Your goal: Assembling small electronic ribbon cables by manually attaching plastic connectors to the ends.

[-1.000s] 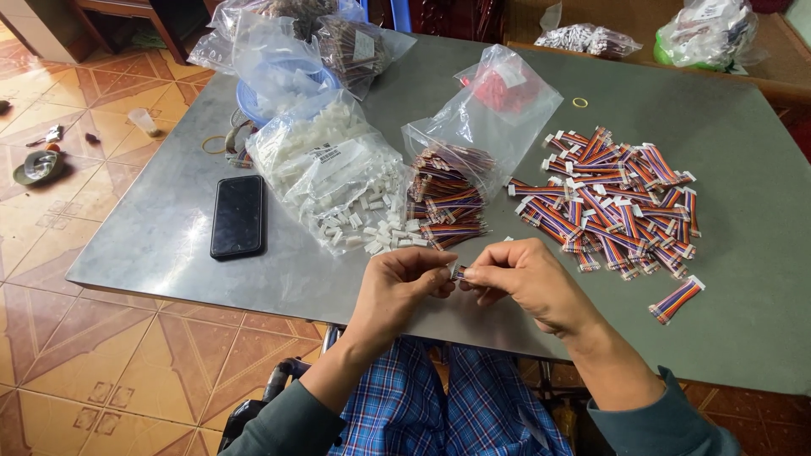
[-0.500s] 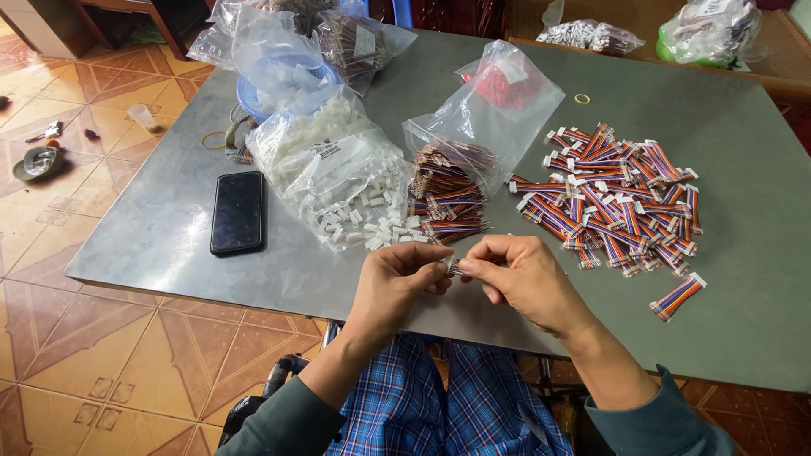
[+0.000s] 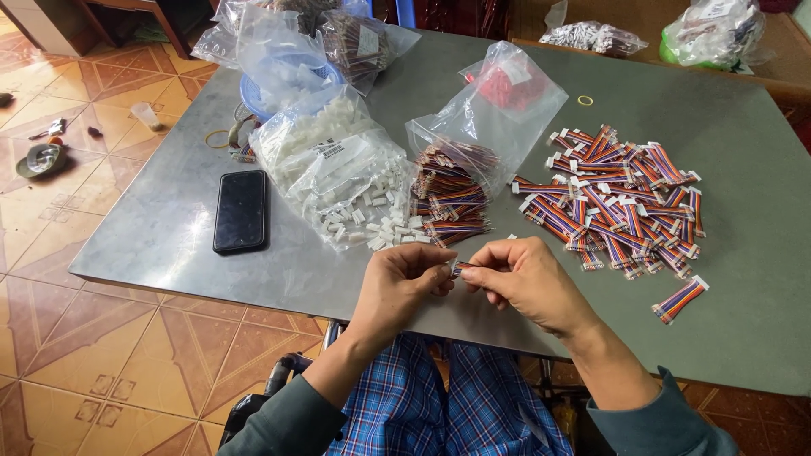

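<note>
- Head view looks down at two hands close together over the near edge of the worktop (image 3: 743, 279).
- Left hand (image 3: 404, 283) and right hand (image 3: 528, 283) each pinch one end of a small striped wire piece (image 3: 457, 269), fingertips almost touching.
- I think this goes best with a firm pinch and the two ends lined up straight before any push.
- Just past the hands lie loose white plugs (image 3: 384, 228) spilling from a clear bag (image 3: 325, 165), and a bundle of striped wires (image 3: 452, 203) beside them.
- Toward the right edge sits a big pile of wires with white ends (image 3: 621, 203); one lies alone nearer the near edge (image 3: 678, 299).
- A black phone (image 3: 241, 211) lies near the left edge.
- Bare worktop shows by the near right corner, so there is room there; the far left corner is crowded with bags.
</note>
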